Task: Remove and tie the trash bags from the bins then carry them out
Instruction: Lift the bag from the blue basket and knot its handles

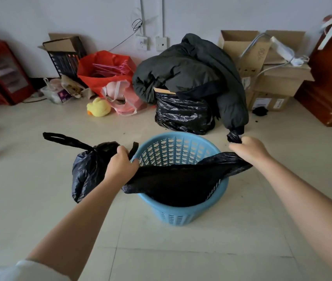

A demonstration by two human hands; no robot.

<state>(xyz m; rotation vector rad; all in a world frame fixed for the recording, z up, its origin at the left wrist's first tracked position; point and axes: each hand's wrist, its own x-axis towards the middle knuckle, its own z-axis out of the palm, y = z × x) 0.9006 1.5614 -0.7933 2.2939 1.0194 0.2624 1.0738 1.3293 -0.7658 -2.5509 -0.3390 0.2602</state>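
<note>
A blue perforated plastic bin (181, 213) stands on the tiled floor in the middle. A black trash bag (173, 179) lies stretched across its near rim and hangs into it. My left hand (120, 165) grips the bag's left edge at the bin's rim. My right hand (248, 149) grips the bag's right end, with a bunched bit of black plastic sticking out past the fingers. A tied, filled black trash bag (86, 169) with a loop handle sits on the floor just left of the bin, behind my left hand.
Along the back wall lie a dark jacket (191, 67) over another black bag (183, 116), a red bag (104, 72), a pink bag (124, 98), a yellow duck toy (98, 107), cardboard boxes (272, 82), a red heater (1, 72) and a wooden cabinet (331, 78).
</note>
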